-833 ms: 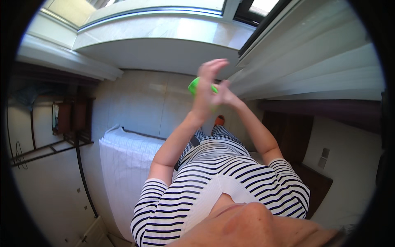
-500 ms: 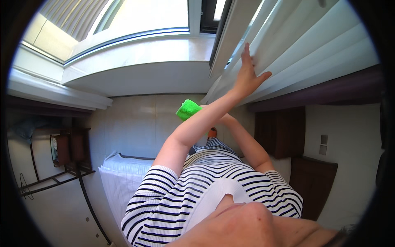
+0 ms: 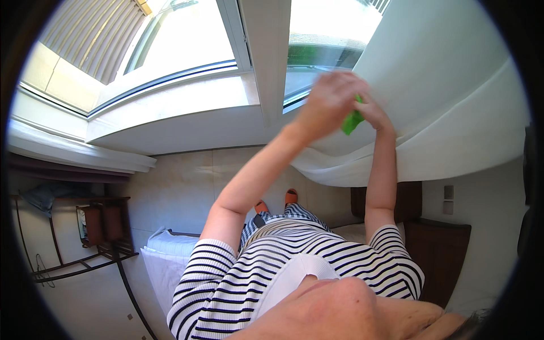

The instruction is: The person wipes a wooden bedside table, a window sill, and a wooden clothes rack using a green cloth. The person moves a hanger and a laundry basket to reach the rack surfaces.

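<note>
Gripped in the right hand (image 3: 372, 111) is a green cloth (image 3: 351, 123), its lower part hanging out below the bent fingers and a small bit showing above them. Both lie in front of the white curtain (image 3: 447, 79), near its left edge, with the cloth on the side toward the left hand (image 3: 334, 102). That hand is raised just beside the cloth, left of the right hand, where the curtain's left edge meets the window pane (image 3: 320, 48). It is blurred, its fingers reaching across toward the right hand; how far they are spread or curled, and whether they touch the cloth or the right hand, I cannot tell.

Left of the curtain, past the pane, stands a white window post (image 3: 265, 45), and farther left along the wall runs a pale, glossy sill (image 3: 198, 99). Below the curtain's hem is a dark wooden cabinet (image 3: 391, 199), with a pair of wall switches (image 3: 448, 199) to its right. Below and left of the hem, orange sandals (image 3: 291, 196) rest on the tiled floor (image 3: 184, 178).
</note>
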{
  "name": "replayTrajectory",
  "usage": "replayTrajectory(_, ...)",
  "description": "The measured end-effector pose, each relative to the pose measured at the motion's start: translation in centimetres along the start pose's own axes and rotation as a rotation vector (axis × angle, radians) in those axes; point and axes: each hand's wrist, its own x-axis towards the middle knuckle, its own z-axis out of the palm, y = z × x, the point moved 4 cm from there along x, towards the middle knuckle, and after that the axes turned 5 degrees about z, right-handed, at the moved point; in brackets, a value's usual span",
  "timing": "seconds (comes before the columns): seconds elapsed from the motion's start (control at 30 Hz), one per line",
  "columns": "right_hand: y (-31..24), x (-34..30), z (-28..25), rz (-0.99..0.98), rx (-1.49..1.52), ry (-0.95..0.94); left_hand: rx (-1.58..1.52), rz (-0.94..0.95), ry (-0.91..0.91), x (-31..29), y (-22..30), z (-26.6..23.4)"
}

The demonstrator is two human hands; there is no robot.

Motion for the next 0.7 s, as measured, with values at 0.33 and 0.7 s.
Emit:
replayTrajectory(0.33,5.8,-0.1,-11.7,-0.060,0.420,0.574,0.468,0.170,-0.096,-1.3,-5.3,-5.0)
replayTrajectory(0.7,14.1,-6.9,-20.2,0.118,0.566,0.699,0.506,0.133,-0.126,0.2,-10.7,-6.5)
